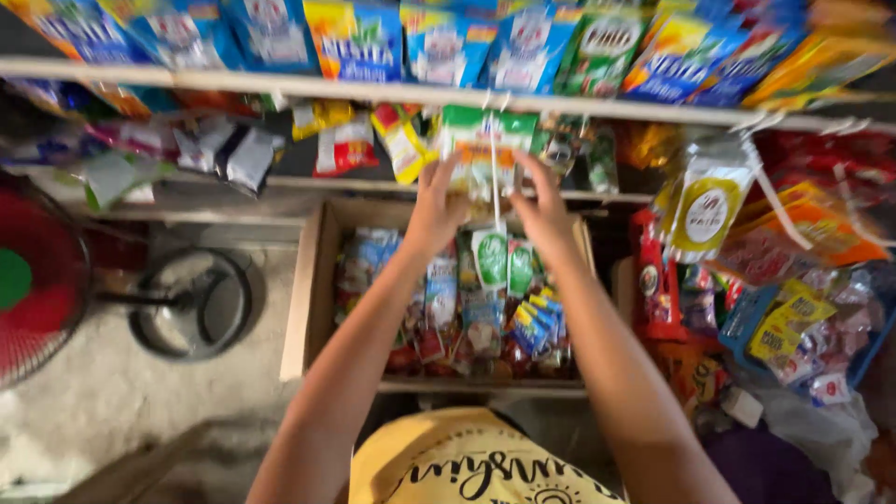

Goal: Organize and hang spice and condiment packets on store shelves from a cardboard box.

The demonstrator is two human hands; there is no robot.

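Overhead, both hands [490,210] hold the sachet strip [492,201] hanging vertically.

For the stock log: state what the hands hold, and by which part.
Both the left hand and right hand grip a hanging strip of green-and-white sachets, at its left and right edges.

Red fan [37,280] left – blurred, perhaps snack packets [793,322] heaped right.

Green-white sachet strip [489,154] hanging; blue packets [355,42] above.
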